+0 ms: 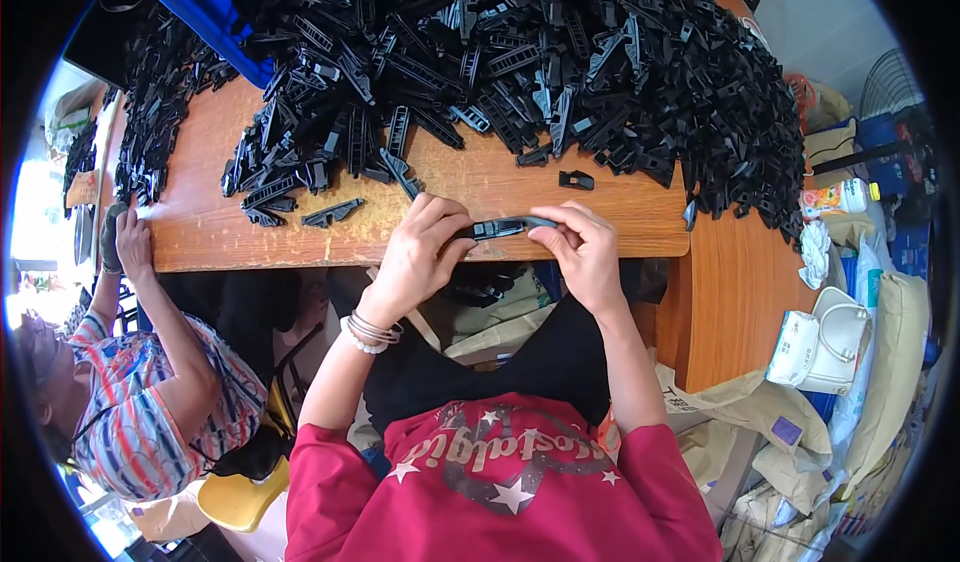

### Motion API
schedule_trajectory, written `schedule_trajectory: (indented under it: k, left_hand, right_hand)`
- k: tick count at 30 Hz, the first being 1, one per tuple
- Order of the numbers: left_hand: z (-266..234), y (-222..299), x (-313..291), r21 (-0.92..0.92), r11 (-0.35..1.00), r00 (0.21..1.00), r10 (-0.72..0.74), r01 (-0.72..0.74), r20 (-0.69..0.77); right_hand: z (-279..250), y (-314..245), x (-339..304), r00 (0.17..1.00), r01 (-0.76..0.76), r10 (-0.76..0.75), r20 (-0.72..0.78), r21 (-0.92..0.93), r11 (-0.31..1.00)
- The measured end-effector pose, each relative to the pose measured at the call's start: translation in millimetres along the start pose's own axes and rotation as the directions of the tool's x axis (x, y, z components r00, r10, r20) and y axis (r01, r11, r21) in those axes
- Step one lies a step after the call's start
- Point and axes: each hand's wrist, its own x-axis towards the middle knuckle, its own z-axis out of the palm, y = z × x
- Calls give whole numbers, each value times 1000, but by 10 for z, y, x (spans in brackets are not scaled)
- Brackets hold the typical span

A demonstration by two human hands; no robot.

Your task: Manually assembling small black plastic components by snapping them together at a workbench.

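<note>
Between my two hands, just above the table's front edge, is a long narrow black plastic part [500,228]. My left hand [422,250] pinches its left end, and the fingers of my right hand [583,250] are closed on its right end. Ladder-like slots show along similar black parts in a large heap [500,57] beyond my hands. One slim part [400,174] lies just past my left fingertips. A short black piece [576,179] rests alone on the wood beyond my right hand, and another long part [333,213] lies left of my left hand.
The wooden table [200,177] carries a blue bin [205,12] at far left. A co-worker's hands [128,240] are at the table's left edge. On the right stand a bottle [840,198], a white handbag [842,327] and paper sacks [885,382]. A yellow seat [240,497] is lower left.
</note>
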Motion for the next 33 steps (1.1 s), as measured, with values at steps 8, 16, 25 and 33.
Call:
schedule_trajectory:
  k: [8,16,25,33]
  left_hand:
    - [6,0,-7,-22,999,999,-38,38,-12]
    - [36,-17,7,-73,997,999,-25,23,-24]
    - [-96,-28,-52,-249,968,996,-15,35,85]
    - [-146,-239,-10,451,875,971,230,-176,-68]
  right_hand:
    - [50,-47,26,995,-72,68,67,56,996]
    - [39,99,60,991,-56,45,124,80,995]
    - [149,-43,-82,965,99,-95,245,-6,995]
    - [-69,236,210,960,20,-168,-226,-539,842]
